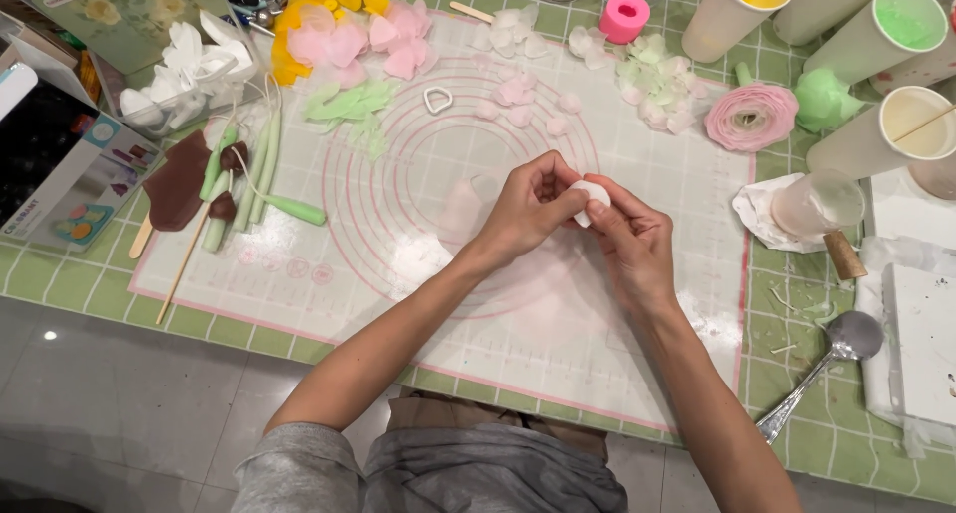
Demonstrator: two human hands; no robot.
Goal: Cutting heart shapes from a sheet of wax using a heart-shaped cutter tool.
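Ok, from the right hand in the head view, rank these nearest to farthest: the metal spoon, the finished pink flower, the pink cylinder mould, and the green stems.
From the right hand:
1. Finished pink flower, up and to its right.
2. Pink cylinder mould, top of the mat, and metal spoon, lower right: too close to call.
3. Green stems, far left.

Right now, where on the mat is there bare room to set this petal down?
The near half of the mat, below both hands, is bare, and so is the patch left of the left hand. The far edge is crowded with pink petals, white petals and a finished pink flower.
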